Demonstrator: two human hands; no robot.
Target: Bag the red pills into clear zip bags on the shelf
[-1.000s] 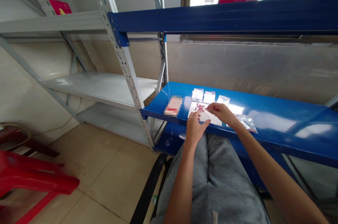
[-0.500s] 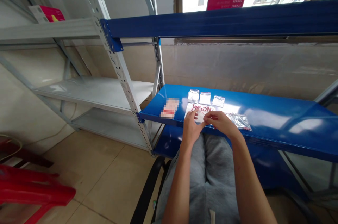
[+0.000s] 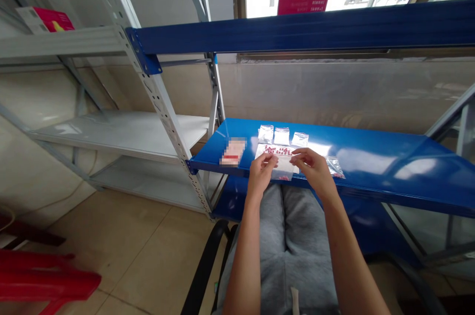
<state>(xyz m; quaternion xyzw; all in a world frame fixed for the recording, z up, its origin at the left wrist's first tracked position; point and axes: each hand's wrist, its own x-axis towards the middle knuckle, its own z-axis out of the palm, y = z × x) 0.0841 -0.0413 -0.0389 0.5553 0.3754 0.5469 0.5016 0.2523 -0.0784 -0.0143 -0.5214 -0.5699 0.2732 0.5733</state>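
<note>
My left hand pinches the top left corner of a small clear zip bag. At its top right corner, the thumb and fingers of my right hand are closed on it too. Some small red pieces lie in the bottom of this bag, which hangs over the shelf's front edge. Just behind it, several loose red beads are spread on a white sheet. Three small bag stacks, a left one, a middle one and a right one, lie in a row beyond the sheet.
More clear bags, with red bits inside, lie right of my right hand on the blue shelf. A blurred-out card is at the left. A blue beam crosses above. A red stool stands at lower left.
My hands have drawn slightly apart along the bag's top edge, and the bag now hangs flat and visible between them. The view has shifted a little to the right.
</note>
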